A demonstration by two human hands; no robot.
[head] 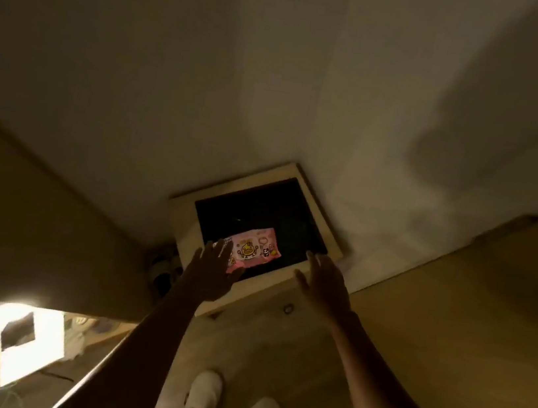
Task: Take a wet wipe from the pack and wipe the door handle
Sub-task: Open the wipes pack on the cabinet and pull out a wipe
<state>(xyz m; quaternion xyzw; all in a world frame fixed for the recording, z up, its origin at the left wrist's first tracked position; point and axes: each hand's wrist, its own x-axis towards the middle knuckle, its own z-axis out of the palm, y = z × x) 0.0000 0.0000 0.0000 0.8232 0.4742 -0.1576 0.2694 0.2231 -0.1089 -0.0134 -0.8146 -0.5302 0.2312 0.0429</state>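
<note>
Both hands reach forward over a small pale-framed table (321, 226) with a dark top, set against a white wall (176, 69). Left hand (214, 272) is flat, fingers spread and unclenched, its fingertips over the near-left end of the pink wipe pack (254, 248); it hides that corner, and contact looks likely, though the dim light leaves it unsure. Right hand (325, 286) is likewise spread and grasping nothing, hovering over the table's near-right edge, apart from the pack. That pack lies flat on the dark top, a yellow cartoon duck on its face; the smaller print is too blurred to read. Below, 2 white slippers (232, 406) are cut off by the bottom edge. At lower left a bright lit box (23, 342) is washed out by glare.
</note>
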